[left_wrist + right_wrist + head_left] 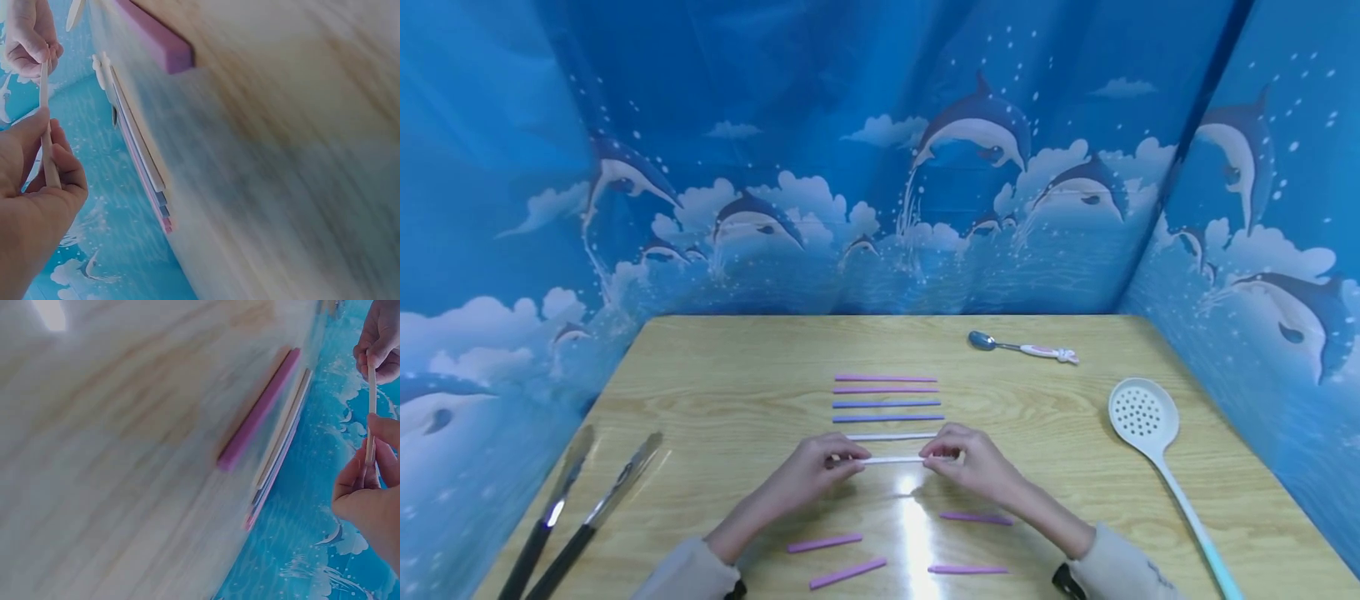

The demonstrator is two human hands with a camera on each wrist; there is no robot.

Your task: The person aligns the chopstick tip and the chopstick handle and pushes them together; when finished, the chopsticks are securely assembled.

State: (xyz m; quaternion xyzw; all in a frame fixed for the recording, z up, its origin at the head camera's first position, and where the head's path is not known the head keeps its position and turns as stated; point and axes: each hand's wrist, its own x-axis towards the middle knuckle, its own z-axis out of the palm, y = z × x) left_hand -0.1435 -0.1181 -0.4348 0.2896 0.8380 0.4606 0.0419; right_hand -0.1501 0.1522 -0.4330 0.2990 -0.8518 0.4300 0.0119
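A thin white stick (891, 460) is pinched at its two ends, by the left hand (822, 468) and the right hand (973, 462). Both wrist views show thumb and fingers closed on this white stick (45, 140), held above the table. Just beyond it lies another white stick (887, 437). Farther back in the same row are two blue sticks (887, 405) and two pink sticks (886, 390), all roughly parallel. Nearer the body, purple sticks lie scattered: two by the left forearm (847, 573) and two by the right, one of them (976, 518) under the wrist.
On the right lies a white slotted skimmer (1144, 412) with a pale green handle end. A small spoon (1026, 347) with a white-and-pink handle is at the back right. Two black-handled utensils (550, 533) lie at the left edge. Blue dolphin-print curtains (880, 167) surround the wooden table (722, 367).
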